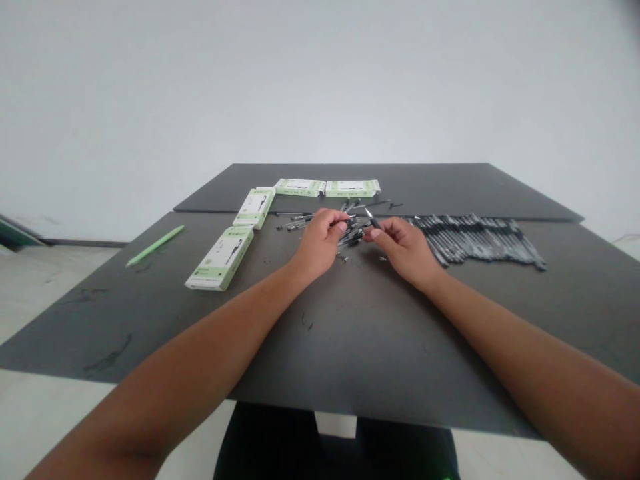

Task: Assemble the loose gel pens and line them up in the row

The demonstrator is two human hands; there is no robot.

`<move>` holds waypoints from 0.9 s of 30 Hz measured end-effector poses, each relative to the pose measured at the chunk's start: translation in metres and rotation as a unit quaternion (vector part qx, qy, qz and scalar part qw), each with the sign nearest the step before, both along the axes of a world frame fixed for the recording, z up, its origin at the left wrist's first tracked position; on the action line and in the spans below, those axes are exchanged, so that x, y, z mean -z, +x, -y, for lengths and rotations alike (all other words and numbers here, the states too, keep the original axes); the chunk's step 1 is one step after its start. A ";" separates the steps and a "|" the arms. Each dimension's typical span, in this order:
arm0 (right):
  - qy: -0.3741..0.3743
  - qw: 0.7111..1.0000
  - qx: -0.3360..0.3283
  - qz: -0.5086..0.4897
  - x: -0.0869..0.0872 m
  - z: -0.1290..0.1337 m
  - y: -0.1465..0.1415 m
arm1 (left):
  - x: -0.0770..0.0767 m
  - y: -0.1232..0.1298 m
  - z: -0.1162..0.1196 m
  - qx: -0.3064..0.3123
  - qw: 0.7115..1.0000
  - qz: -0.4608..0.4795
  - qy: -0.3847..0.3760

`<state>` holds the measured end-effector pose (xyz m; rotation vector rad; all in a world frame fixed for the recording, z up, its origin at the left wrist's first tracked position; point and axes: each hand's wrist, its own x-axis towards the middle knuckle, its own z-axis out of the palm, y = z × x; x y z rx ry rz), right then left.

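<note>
My right hand [397, 241] pinches a black pen [371, 218] with its pale tip pointing up and to the left. My left hand [324, 235] is closed at the fingertips over the loose pile; whatever sits between its thumb and forefinger is dark and too small to name. Between and behind both hands lies a jumble of pen parts [354, 233], partly hidden by my fingers. To the right of my right hand, many clear-and-black pens [477, 239] lie side by side in a long row.
Two green-and-white boxes [223, 259] run along the left of the pile, and two more boxes [353, 189] lie behind it. A light green pen [155, 245] rests near the left edge of the dark table [345, 360]. A seam crosses the tabletop; a pale wall [320, 80] stands behind.
</note>
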<state>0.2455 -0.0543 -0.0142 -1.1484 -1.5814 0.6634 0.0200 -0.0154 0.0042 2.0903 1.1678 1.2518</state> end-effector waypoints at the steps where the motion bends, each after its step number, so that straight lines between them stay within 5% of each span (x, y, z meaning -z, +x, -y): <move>1: 0.008 1.000 0.006 0.018 0.000 0.001 0.001 | 0.000 0.000 0.000 -0.003 1.000 0.003 0.005; 17: 0.048 0.990 0.032 0.130 -0.013 0.011 -0.003 | -0.005 0.002 -0.002 -0.002 0.986 0.140 -0.089; 23: 0.052 0.988 0.005 0.145 -0.016 0.013 -0.004 | -0.006 0.008 0.004 0.090 0.905 0.322 -0.261; 27: 0.060 0.986 -0.014 0.158 -0.017 0.014 -0.004 | -0.007 0.009 0.007 0.108 0.860 0.399 -0.299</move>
